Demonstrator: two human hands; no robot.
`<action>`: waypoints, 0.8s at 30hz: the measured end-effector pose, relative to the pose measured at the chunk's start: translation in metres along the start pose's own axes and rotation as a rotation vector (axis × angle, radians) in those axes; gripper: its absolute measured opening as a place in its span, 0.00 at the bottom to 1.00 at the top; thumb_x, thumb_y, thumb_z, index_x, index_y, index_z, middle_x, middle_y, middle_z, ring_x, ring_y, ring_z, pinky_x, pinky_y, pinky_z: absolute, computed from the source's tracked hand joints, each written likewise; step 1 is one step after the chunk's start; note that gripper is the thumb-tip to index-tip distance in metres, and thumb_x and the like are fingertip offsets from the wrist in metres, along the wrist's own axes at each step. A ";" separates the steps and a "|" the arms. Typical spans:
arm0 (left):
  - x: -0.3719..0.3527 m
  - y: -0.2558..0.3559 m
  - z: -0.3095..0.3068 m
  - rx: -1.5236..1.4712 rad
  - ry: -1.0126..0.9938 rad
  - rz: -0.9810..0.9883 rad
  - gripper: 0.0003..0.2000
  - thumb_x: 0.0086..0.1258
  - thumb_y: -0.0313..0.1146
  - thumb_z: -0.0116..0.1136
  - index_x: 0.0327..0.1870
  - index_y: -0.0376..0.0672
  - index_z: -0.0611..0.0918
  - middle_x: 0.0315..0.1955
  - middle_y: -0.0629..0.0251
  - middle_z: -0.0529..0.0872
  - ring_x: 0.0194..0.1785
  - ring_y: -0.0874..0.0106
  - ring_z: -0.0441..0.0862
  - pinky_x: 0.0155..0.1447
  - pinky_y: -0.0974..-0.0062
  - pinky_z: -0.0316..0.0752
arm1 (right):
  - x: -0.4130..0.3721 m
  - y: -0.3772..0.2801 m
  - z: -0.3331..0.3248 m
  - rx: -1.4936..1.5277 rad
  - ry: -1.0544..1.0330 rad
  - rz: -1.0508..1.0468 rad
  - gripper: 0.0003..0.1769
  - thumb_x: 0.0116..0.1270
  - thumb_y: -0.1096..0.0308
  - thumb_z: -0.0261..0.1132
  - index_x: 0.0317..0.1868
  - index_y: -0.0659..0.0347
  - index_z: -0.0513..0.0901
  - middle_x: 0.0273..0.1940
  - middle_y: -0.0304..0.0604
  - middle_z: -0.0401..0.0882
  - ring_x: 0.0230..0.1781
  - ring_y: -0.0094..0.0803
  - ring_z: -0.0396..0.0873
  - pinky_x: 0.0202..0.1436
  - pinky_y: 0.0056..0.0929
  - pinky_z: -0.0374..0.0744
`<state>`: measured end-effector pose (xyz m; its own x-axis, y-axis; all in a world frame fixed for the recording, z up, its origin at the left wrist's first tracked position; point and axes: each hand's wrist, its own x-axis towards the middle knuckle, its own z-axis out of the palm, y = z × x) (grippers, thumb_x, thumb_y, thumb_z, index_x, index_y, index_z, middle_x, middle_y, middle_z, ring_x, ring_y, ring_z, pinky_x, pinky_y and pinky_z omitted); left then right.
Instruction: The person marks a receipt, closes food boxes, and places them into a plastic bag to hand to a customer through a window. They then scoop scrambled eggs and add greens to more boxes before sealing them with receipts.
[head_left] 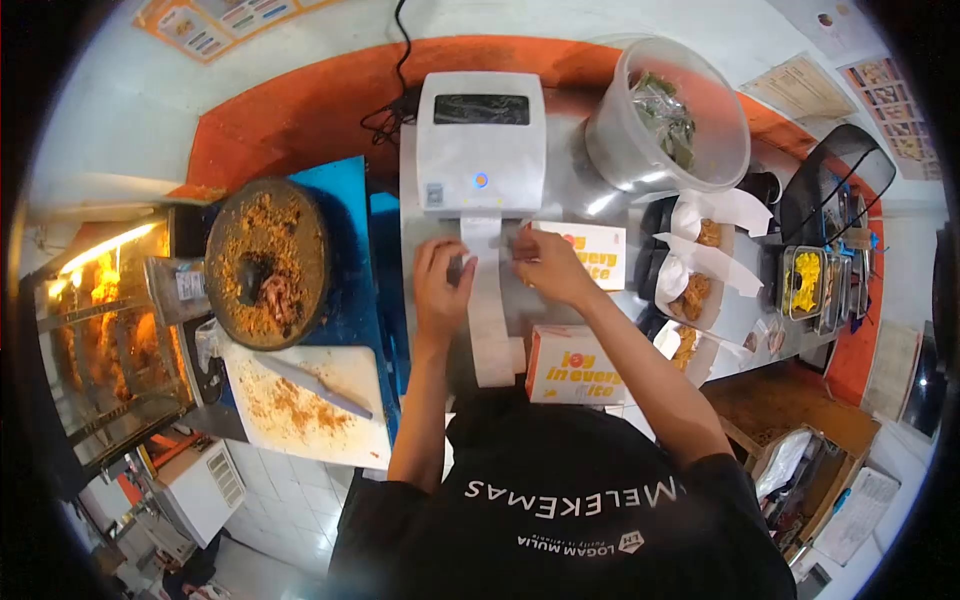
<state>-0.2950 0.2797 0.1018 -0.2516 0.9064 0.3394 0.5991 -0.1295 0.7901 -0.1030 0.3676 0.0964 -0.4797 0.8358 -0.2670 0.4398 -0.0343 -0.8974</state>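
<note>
A long white label strip [487,330] hangs from the front slot of a white label printer [482,150]. My left hand [442,288] has its fingers bent, with thumb and fingertips at the strip's left edge just below the slot. Across from it, my right hand [545,262] pinches at the strip's right edge; its fingertips are small and partly hidden. Under my right wrist sits a white and orange food box [603,245] with yellow lettering. A second printed box [565,365] stands closer to my body, beside the strip's lower end.
Left are a stone mortar [235,210] with crumbs and a pestle, and a cutting board [350,430] bearing a knife [320,388]. Right stand a clear tub [610,140] of leaves, paper-lined trays with fried food [690,300] and a black mesh basket [835,170]. A lit glass cabinet [105,330] glows far left.
</note>
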 end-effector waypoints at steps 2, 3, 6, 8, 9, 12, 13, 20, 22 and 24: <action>0.010 -0.001 -0.015 0.033 -0.009 0.013 0.13 0.59 0.22 0.72 0.46 0.41 0.88 0.47 0.61 0.86 0.56 0.56 0.81 0.59 0.60 0.77 | 0.013 -0.006 0.036 0.053 0.013 0.077 0.18 0.62 0.74 0.73 0.51 0.73 0.82 0.44 0.51 0.89 0.46 0.35 0.87 0.52 0.33 0.84; 0.017 -0.003 -0.018 0.027 -0.071 0.055 0.13 0.59 0.23 0.72 0.46 0.40 0.88 0.48 0.62 0.85 0.56 0.57 0.81 0.59 0.61 0.76 | 0.019 -0.007 0.047 0.076 0.023 0.111 0.21 0.62 0.76 0.74 0.54 0.74 0.82 0.46 0.49 0.89 0.50 0.33 0.87 0.55 0.31 0.84; 0.034 -0.002 -0.029 0.093 -0.171 0.167 0.12 0.60 0.26 0.72 0.46 0.39 0.89 0.49 0.63 0.85 0.57 0.59 0.80 0.59 0.62 0.75 | 0.015 -0.016 0.054 0.308 -0.025 0.259 0.12 0.66 0.73 0.73 0.48 0.67 0.84 0.42 0.40 0.87 0.41 0.25 0.83 0.45 0.25 0.81; 0.044 0.006 -0.037 0.211 -0.200 0.227 0.13 0.61 0.31 0.72 0.46 0.39 0.89 0.49 0.65 0.85 0.57 0.61 0.80 0.58 0.63 0.75 | 0.013 -0.020 0.048 0.444 -0.021 0.330 0.10 0.68 0.72 0.72 0.47 0.66 0.85 0.39 0.37 0.85 0.37 0.22 0.80 0.41 0.22 0.78; 0.046 0.006 -0.037 0.197 -0.206 0.232 0.13 0.61 0.31 0.72 0.46 0.40 0.89 0.48 0.65 0.85 0.57 0.61 0.80 0.57 0.63 0.75 | 0.013 -0.017 0.044 0.482 -0.020 0.341 0.08 0.69 0.72 0.72 0.46 0.65 0.85 0.38 0.35 0.84 0.35 0.20 0.78 0.39 0.21 0.76; 0.049 0.007 -0.035 0.166 -0.243 0.227 0.13 0.62 0.31 0.72 0.46 0.40 0.90 0.48 0.64 0.86 0.57 0.61 0.81 0.57 0.62 0.75 | 0.007 -0.014 0.043 0.601 0.051 0.292 0.04 0.69 0.74 0.71 0.42 0.63 0.86 0.32 0.31 0.80 0.29 0.17 0.71 0.32 0.20 0.69; 0.051 0.009 -0.035 0.161 -0.262 0.219 0.13 0.63 0.32 0.72 0.47 0.40 0.90 0.49 0.64 0.86 0.57 0.60 0.81 0.58 0.62 0.76 | 0.005 -0.018 0.043 0.643 0.088 0.257 0.03 0.69 0.75 0.71 0.40 0.63 0.86 0.29 0.30 0.79 0.27 0.16 0.69 0.30 0.20 0.66; 0.057 0.008 -0.022 0.140 -0.372 0.114 0.11 0.66 0.33 0.70 0.46 0.39 0.90 0.46 0.64 0.88 0.50 0.60 0.85 0.54 0.64 0.79 | -0.002 -0.011 0.035 0.364 0.048 0.112 0.12 0.72 0.74 0.69 0.53 0.67 0.87 0.31 0.29 0.80 0.29 0.15 0.71 0.32 0.20 0.69; 0.057 0.005 -0.016 0.110 -0.387 0.084 0.10 0.67 0.33 0.70 0.44 0.39 0.90 0.44 0.63 0.88 0.47 0.60 0.86 0.52 0.64 0.80 | -0.003 -0.016 0.028 0.313 -0.021 0.129 0.18 0.72 0.73 0.69 0.61 0.67 0.86 0.32 0.30 0.80 0.31 0.15 0.73 0.35 0.20 0.72; 0.057 0.006 -0.012 0.074 -0.403 0.013 0.08 0.68 0.32 0.69 0.43 0.39 0.91 0.43 0.63 0.89 0.46 0.59 0.87 0.50 0.65 0.80 | -0.003 -0.012 0.025 0.341 -0.032 0.093 0.19 0.73 0.73 0.69 0.63 0.67 0.85 0.34 0.30 0.81 0.33 0.15 0.73 0.36 0.20 0.72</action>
<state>-0.3152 0.3253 0.1316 0.0654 0.9918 0.1102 0.6571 -0.1259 0.7432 -0.1254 0.3523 0.0991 -0.4758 0.8029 -0.3592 0.2069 -0.2947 -0.9329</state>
